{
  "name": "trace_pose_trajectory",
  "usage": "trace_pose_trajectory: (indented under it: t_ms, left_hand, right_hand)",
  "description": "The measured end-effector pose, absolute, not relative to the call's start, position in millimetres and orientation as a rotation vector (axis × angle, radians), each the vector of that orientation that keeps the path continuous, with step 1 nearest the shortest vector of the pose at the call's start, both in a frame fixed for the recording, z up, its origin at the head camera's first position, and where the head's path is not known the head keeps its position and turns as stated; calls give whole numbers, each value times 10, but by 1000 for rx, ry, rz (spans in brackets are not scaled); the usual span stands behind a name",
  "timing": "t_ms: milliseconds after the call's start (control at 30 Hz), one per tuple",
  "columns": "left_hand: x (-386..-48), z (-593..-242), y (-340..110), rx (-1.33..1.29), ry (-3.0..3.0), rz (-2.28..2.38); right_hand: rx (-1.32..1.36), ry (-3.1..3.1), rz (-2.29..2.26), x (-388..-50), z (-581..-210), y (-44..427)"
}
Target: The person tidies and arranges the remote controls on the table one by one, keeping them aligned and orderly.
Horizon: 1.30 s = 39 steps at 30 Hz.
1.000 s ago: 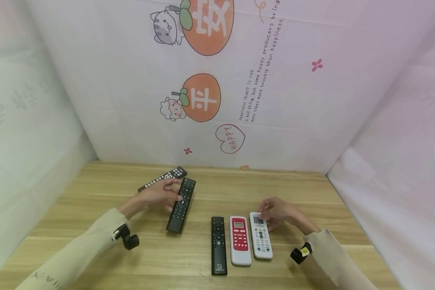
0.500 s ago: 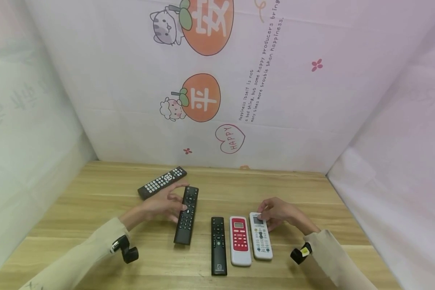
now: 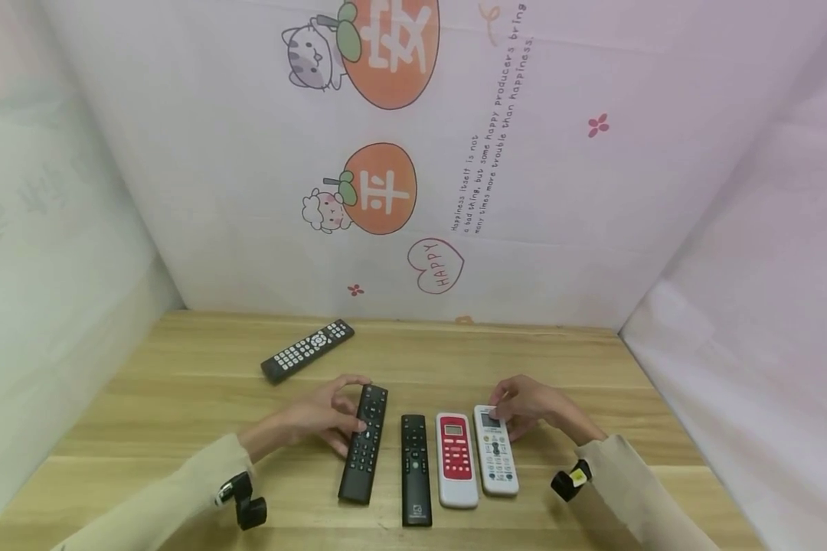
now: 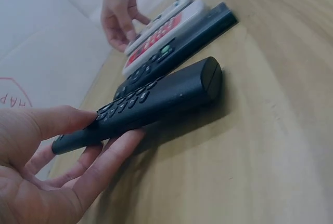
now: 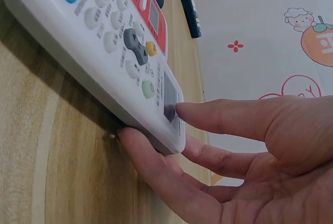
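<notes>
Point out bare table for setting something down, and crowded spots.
Free: table between the back wall and right hand; left of the far black remote. Crowded: front centre, four remotes side by side, left hand holding the leftmost.

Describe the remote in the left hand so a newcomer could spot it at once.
In the head view, start at the wooden table, then the row of three remotes. Just left of that row, the left hand grips a black remote. Unlike the untouched black neighbour beside it, it slants, its far end leaning right.
</notes>
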<state>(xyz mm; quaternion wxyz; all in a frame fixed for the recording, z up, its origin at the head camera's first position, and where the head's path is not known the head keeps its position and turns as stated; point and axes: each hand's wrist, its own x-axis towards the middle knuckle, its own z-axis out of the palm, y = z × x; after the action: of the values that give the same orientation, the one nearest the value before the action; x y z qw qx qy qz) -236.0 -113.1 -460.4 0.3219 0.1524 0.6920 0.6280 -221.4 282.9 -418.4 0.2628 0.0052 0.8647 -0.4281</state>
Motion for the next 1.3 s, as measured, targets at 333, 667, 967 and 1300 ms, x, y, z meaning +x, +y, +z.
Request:
trace_pose_trajectory:
  t_ms: [333, 667, 967, 1300]
  left_hand:
    - [-2203, -4599, -1061, 376, 1787, 1683]
    - [-2111, -4627, -1030, 343, 1794, 1663]
    - [-2034, -4561, -966, 341, 1984, 1574]
    - [-1919, -4543, -921, 364, 2089, 1545]
  right_hand:
    - [10, 2329, -1165, -2232, -4213, 2840]
    - [-1, 2330, -1169, -2229, -4218, 2845]
    - [-31, 2327, -1196, -2223, -4222, 2843]
    - [-31, 2335, -1178, -2204, -4206, 2835]
